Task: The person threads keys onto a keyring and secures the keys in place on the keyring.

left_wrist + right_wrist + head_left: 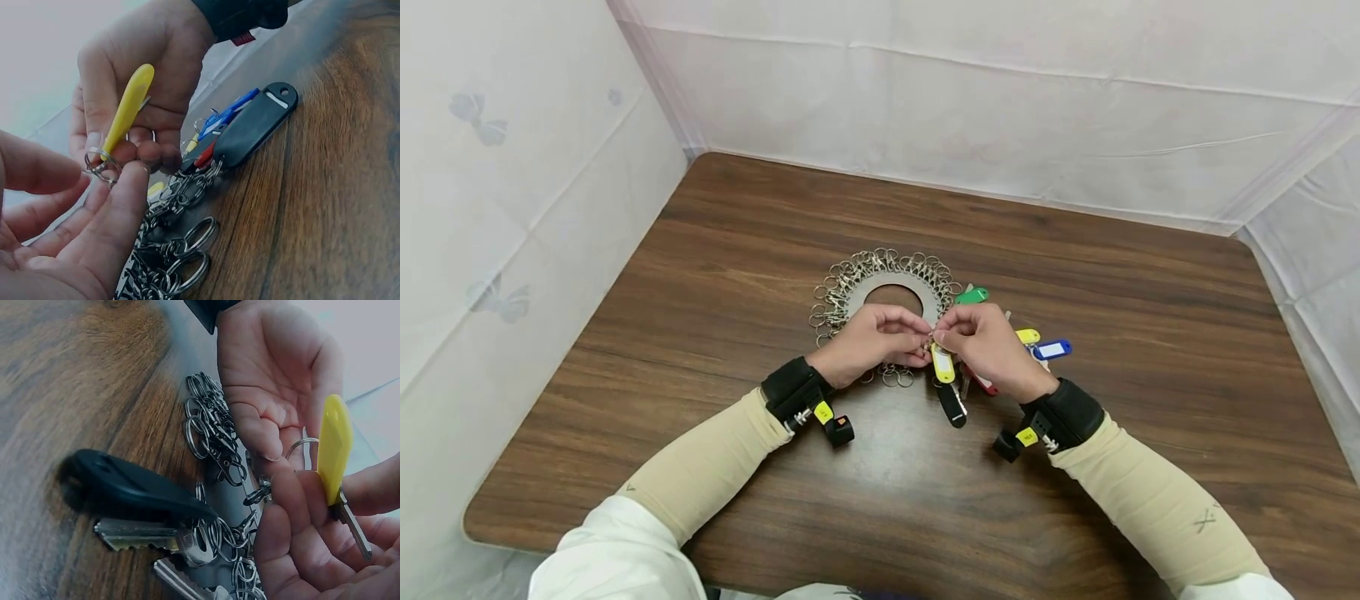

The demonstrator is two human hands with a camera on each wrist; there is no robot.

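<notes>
I count six tags by my hands: two yellow, one green, blue, red, black. My left hand and right hand both pinch one yellow tag's ring above the round key holder, on a wooden desk walled by white sheeting.

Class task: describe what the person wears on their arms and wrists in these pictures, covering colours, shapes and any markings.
Both forearms wear snug beige sleeves, the right one marked with a small dark cross. White cuffs sit above them. Each wrist carries a black strap with a yellow tag and a small black camera block. Both hands are bare.
</notes>
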